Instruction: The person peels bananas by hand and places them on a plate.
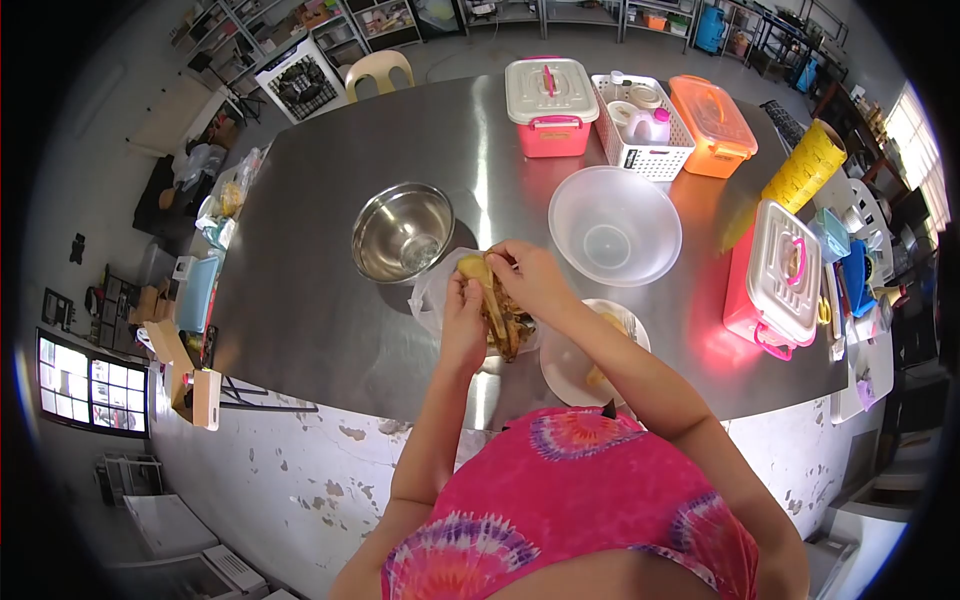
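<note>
Both hands meet over the near middle of the table. My left hand [462, 322] has its fingers wrapped round a yellow banana [474, 268], partly peeled, with a strip of peel hanging down. At the banana's upper end, my right hand [528, 280] pinches the peel. Below them, brown-spotted peels [512, 330] lie in a pale plastic bag [428, 300]. A white plate [560, 372] holding pale yellow pieces [598, 376] sits under my right forearm, which hides part of it. The fingers cover much of the banana.
A steel bowl [380, 235] and a translucent plastic bowl [640, 262] stand beyond my hands. At the back are a pink lidded box [553, 138], a white basket [650, 160] and an orange box [715, 125]. Another red-pink box [745, 290] and a yellow roll [805, 165] stand right.
</note>
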Demonstrator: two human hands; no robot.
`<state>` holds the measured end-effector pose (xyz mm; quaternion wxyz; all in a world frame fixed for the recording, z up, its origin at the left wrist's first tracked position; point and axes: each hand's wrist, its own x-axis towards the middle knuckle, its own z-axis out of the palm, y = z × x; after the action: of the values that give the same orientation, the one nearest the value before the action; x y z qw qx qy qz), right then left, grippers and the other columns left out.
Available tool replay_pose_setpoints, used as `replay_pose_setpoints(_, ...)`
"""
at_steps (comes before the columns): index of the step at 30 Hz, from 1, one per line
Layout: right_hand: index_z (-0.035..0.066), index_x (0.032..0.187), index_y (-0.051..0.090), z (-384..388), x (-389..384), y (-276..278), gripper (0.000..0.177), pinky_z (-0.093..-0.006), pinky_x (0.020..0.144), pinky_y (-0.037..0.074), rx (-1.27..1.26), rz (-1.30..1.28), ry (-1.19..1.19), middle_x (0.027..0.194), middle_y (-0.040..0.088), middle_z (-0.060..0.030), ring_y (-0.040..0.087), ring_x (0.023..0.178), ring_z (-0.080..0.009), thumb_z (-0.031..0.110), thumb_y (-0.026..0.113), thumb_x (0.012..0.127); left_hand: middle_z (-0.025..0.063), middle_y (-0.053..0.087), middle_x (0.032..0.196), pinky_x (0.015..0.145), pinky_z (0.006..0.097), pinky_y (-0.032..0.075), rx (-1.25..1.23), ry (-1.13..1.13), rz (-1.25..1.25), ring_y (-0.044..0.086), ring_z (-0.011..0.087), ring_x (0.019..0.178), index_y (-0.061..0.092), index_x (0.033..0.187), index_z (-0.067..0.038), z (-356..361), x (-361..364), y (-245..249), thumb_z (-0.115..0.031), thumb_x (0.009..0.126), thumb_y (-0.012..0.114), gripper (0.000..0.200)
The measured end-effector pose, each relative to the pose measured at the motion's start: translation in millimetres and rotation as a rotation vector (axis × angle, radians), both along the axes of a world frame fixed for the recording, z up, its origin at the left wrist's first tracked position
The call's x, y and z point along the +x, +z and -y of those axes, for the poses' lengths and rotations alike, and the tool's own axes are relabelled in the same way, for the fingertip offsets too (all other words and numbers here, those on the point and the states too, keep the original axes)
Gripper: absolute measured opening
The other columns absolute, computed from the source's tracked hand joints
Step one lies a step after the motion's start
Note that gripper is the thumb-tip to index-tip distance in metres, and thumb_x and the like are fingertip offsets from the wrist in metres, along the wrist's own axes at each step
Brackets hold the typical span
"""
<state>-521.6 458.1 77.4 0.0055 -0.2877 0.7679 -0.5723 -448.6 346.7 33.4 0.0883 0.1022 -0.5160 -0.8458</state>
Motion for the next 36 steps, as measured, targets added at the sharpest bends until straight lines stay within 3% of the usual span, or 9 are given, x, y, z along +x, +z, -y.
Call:
replay_pose_setpoints(3,-0.002,0.093,0.060,0.3,-4.7,-8.5,0.023,-0.0272,0.061,0.048,0.023,0.220,-0.001,0.080,0.061,-0.0117,0.061,0.070,-0.0155,0.018,0.052,0.087,0.0068,0.048,0.114,0.084,0.0375,0.044,0.178,0.059,0.005,0.049,0.0191,0.105,0.034,0.121,-0.011,2.7,1.2,7.6,-0.028,0.096,0.035,0.030)
replay_pose_setpoints(5,-0.003,0.097,0.058,-2.2,-8.8,-13.9,0.025,-0.0230,0.064,0.049,-0.213,0.506,0.030,0.083,0.061,-0.0087,0.060,0.074,-0.0107,0.019,0.049,0.090,0.0065,0.047,0.116,0.085,0.0402,0.043,0.207,0.093,-0.048,0.048,0.0201,0.106,0.034,0.120,-0.012,13.6,2.3,5.1,-0.029,0.095,0.035,0.030)
replay_pose_setpoints(11,-0.002,0.105,0.050,-22.9,-12.3,-21.7,0.024,-0.0228,0.068,0.051,-0.599,0.844,-0.023,0.092,0.058,-0.0097,0.060,0.076,-0.0143,0.019,0.044,0.093,0.0061,0.042,0.126,0.090,0.0472,0.038,0.324,0.255,-0.241,0.044,0.0215,0.111,0.033,0.122,-0.018,45.6,10.1,12.0,-0.029,0.094,0.037,0.030)
replay_pose_setpoints(18,0.001,0.113,0.043,-22.5,-1.6,-31.0,0.027,-0.0261,0.069,0.051,-0.595,0.932,0.017,0.093,0.057,-0.0113,0.060,0.081,-0.0183,0.020,0.044,0.093,0.0044,0.038,0.130,0.096,0.0495,0.033,0.372,0.381,-0.376,0.040,0.0227,0.116,0.034,0.122,-0.020,59.6,9.0,13.9,-0.029,0.094,0.037,0.030)
replay_pose_setpoints(20,0.006,0.124,0.035,-18.4,7.2,-22.8,0.040,-0.0254,0.070,0.050,-0.439,1.088,0.112,0.094,0.056,-0.0108,0.060,0.081,-0.0174,0.021,0.050,0.090,0.0042,0.037,0.132,0.097,0.0507,0.032,0.372,0.386,-0.392,0.039,0.0234,0.117,0.032,0.125,-0.022,53.7,8.5,19.3,-0.030,0.094,0.038,0.033)
replay_pose_setpoints(23,0.010,0.131,0.028,-10.1,26.4,-25.7,0.054,-0.0247,0.071,0.050,-0.347,0.927,0.285,0.094,0.057,-0.0103,0.060,0.083,-0.0168,0.018,0.058,0.086,0.0042,0.035,0.133,0.097,0.0515,0.031,0.336,0.372,-0.418,0.038,0.0240,0.118,0.030,0.128,-0.025,41.7,5.7,24.0,-0.031,0.093,0.039,0.037)
replay_pose_setpoints(24,0.011,0.134,0.025,-7.6,29.1,-25.2,0.062,-0.0242,0.072,0.050,-0.431,0.975,0.319,0.097,0.057,-0.0113,0.060,0.088,-0.0163,0.011,0.060,0.083,0.0042,0.035,0.133,0.097,0.0515,0.031,0.337,0.370,-0.419,0.038,0.0240,0.118,0.030,0.128,-0.025,39.7,4.9,23.4,-0.031,0.093,0.039,0.037)
replay_pose_setpoints(31,0.011,0.133,0.028,1.4,31.2,-31.6,0.058,-0.0244,0.072,0.051,-0.661,1.052,0.265,0.101,0.058,-0.0125,0.061,0.090,-0.0195,0.005,0.058,0.083,0.0055,0.034,0.134,0.096,0.0503,0.033,0.368,0.337,-0.450,0.038,0.0243,0.119,0.028,0.130,-0.026,33.8,5.6,21.5,-0.031,0.093,0.039,0.039)
replay_pose_setpoints(36,0.004,0.131,0.028,1.4,29.5,-32.4,0.057,-0.0277,0.077,0.052,-0.733,1.094,0.216,0.101,0.058,-0.0143,0.062,0.090,-0.0235,0.000,0.056,0.082,0.0062,0.033,0.135,0.096,0.0472,0.035,0.360,0.332,-0.465,0.040,0.0245,0.117,0.027,0.131,-0.024,28.5,7.5,22.6,-0.031,0.093,0.039,0.040)
